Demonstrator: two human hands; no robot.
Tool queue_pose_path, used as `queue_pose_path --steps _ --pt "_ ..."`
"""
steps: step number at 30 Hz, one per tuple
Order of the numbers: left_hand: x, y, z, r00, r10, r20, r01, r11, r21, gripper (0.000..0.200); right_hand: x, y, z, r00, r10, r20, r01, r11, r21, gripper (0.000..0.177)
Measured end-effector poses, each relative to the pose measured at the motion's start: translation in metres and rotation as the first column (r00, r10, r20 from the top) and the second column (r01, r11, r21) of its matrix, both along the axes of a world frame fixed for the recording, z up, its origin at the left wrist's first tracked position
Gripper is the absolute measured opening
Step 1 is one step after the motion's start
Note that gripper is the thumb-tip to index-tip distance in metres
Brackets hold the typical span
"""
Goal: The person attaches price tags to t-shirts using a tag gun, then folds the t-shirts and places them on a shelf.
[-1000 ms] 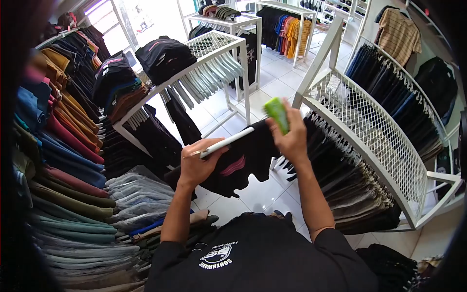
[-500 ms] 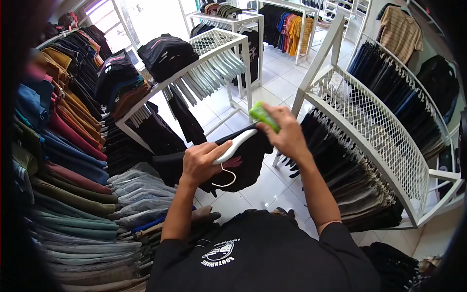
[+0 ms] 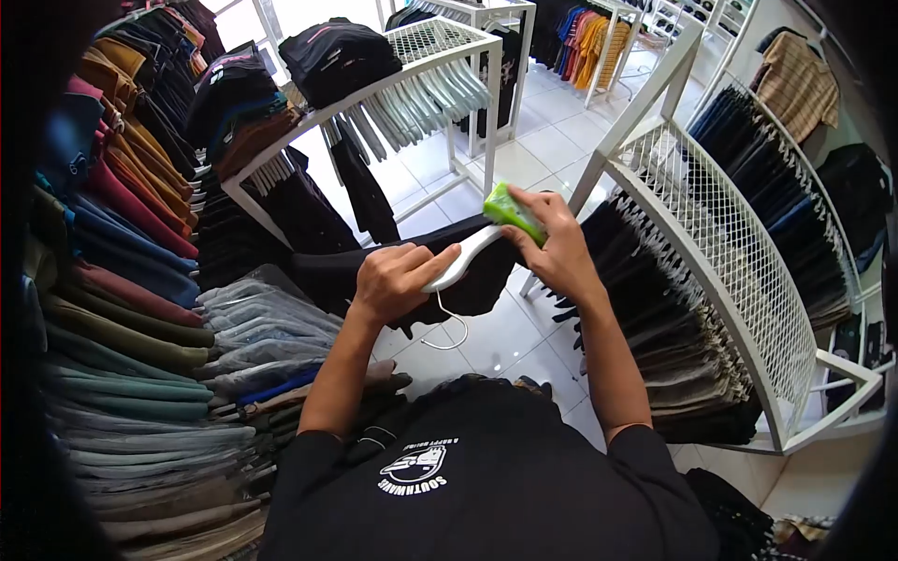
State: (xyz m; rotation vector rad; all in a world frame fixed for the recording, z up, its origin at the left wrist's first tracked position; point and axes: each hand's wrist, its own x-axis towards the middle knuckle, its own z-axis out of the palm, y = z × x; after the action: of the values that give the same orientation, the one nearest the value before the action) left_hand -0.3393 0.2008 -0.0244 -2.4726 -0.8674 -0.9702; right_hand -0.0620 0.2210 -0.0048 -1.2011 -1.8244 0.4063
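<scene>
My left hand (image 3: 398, 280) is closed around the white hanger (image 3: 467, 259) near its middle, and the metal hook dangles below. A black garment (image 3: 374, 271) hangs on the hanger and spreads out behind both hands. In my right hand (image 3: 552, 239) I grip a bright green sponge-like block (image 3: 513, 213), pale on its upper face. That block presses against or lies just over the hanger's right end; exact contact is hard to make out.
On the left, a rack of coloured garments (image 3: 131, 309) runs close to my arm. Ahead stands a white rack with bare hangers (image 3: 421, 112) and folded black clothes (image 3: 339, 58) on top. A white mesh-topped rack (image 3: 730, 252) of dark trousers stands on the right.
The green block has shifted slightly and now sits at the hanger's right end. The hanger's hook has swung to the right. My view has tilted down a little.
</scene>
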Motion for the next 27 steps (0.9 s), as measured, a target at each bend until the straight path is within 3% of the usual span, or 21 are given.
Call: queue_pose_path --steps 2,5,6,8,12,14,16,17,18,20,22,24,26,27 --pt "-0.004 -0.002 0.002 1.000 -0.004 0.018 0.003 1.000 0.007 0.041 0.015 0.014 -0.021 0.998 -0.058 0.015 0.057 0.997 0.052 0.051" --pt "-0.006 -0.007 -0.001 0.999 0.010 0.039 -0.011 1.000 0.020 0.038 0.067 0.044 -0.067 0.864 -0.452 0.224 0.473 0.879 -0.050 0.051" --pt "-0.006 -0.008 0.000 0.999 0.019 0.031 -0.020 0.999 0.035 0.038 0.074 0.042 -0.070 0.863 -0.475 0.171 0.486 0.874 -0.027 0.049" --pt "-0.005 -0.008 0.001 0.999 0.024 0.042 -0.022 0.999 -0.040 0.043 0.056 0.025 -0.044 0.915 -0.403 0.004 0.403 0.915 -0.029 0.048" --pt "-0.001 -0.002 -0.002 1.000 0.019 -0.024 -0.018 0.999 0.042 0.036 0.008 -0.009 -0.009 0.999 -0.041 0.006 0.040 0.995 0.086 0.051" --pt "-0.001 0.001 0.001 0.999 0.011 -0.050 -0.009 0.999 0.046 0.035 0.008 -0.007 -0.014 0.999 -0.036 0.017 0.035 0.998 0.049 0.050" --pt "-0.002 -0.001 0.000 1.000 0.006 0.019 -0.007 0.999 0.036 0.035 0.034 0.018 -0.044 0.974 -0.227 0.023 0.226 0.973 0.049 0.049" --pt "-0.003 -0.002 0.001 0.999 -0.012 0.031 0.012 1.000 0.015 0.037 0.052 0.034 -0.068 0.917 -0.388 0.094 0.381 0.921 0.086 0.048" --pt "-0.004 -0.004 0.000 0.999 -0.007 0.037 0.007 1.000 0.020 0.037 0.070 0.041 -0.084 0.852 -0.482 0.203 0.491 0.871 0.009 0.048" --pt "-0.004 -0.005 0.001 0.999 -0.010 0.054 0.011 1.000 -0.023 0.036 0.070 0.032 -0.071 0.884 -0.467 0.021 0.467 0.884 0.000 0.048" --pt "-0.005 -0.003 0.001 0.999 -0.001 0.047 0.002 0.999 -0.038 0.041 0.042 0.013 -0.041 0.936 -0.352 -0.035 0.353 0.935 0.030 0.049" --pt "-0.004 0.002 0.004 1.000 -0.017 -0.009 0.016 0.998 -0.056 0.048 0.013 -0.007 -0.015 0.989 -0.146 0.014 0.145 0.988 0.051 0.047" --pt "-0.003 0.006 0.007 1.000 -0.026 -0.002 0.026 0.999 -0.047 0.054 0.005 -0.010 -0.021 0.997 -0.078 -0.024 0.080 0.994 0.080 0.048" --pt "-0.004 0.006 0.009 0.999 -0.034 0.011 0.035 0.997 -0.062 0.054 0.014 -0.002 -0.030 0.984 -0.172 0.040 0.169 0.984 0.060 0.050"
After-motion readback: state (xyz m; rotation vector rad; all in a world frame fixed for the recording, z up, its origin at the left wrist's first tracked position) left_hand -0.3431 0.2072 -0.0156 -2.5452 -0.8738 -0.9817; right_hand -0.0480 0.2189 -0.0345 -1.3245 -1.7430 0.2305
